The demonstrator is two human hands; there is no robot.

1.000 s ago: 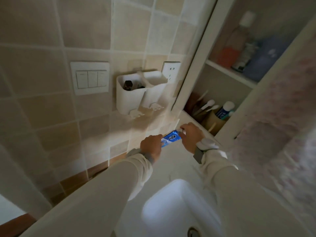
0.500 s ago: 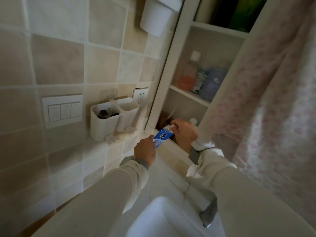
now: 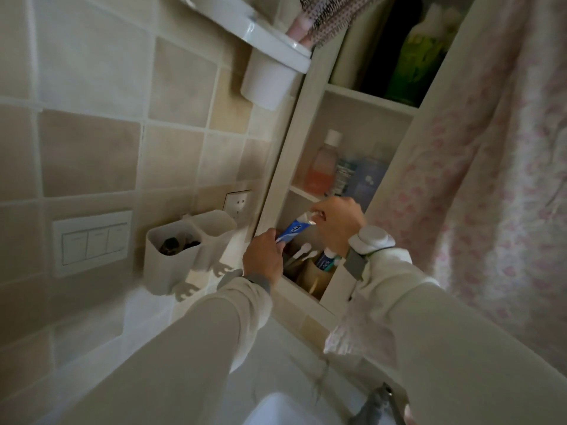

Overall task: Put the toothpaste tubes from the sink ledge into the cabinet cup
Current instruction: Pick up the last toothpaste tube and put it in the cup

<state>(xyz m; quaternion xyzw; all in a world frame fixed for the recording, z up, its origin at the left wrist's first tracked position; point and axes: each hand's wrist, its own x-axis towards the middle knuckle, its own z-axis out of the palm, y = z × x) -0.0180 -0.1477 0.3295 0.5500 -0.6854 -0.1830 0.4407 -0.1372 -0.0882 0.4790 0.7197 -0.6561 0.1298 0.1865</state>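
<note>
A blue toothpaste tube [image 3: 293, 230] is held between both hands in front of the open cabinet's lowest shelf. My left hand [image 3: 264, 256] grips its lower flat end. My right hand [image 3: 336, 223] pinches the cap end, which points up and to the right. Just below the hands, a tan cup [image 3: 316, 276] stands on the shelf. It holds another blue tube [image 3: 325, 259] with a white cap and several white toothbrush heads [image 3: 302, 251]. The tube in my hands hangs slightly above and left of the cup.
A white double wall holder [image 3: 171, 256] hangs left of the cabinet, beside a socket [image 3: 237, 201] and a triple switch [image 3: 92, 242]. Bottles [image 3: 322, 167] stand on the middle shelf. A floral towel [image 3: 497, 179] hangs at right. The sink basin [image 3: 285, 409] and tap [image 3: 377, 400] lie below.
Both hands have lifted the tube from the sink ledge up to the cabinet opening. The view has tilted upward, so the cup and upper shelves show more.
</note>
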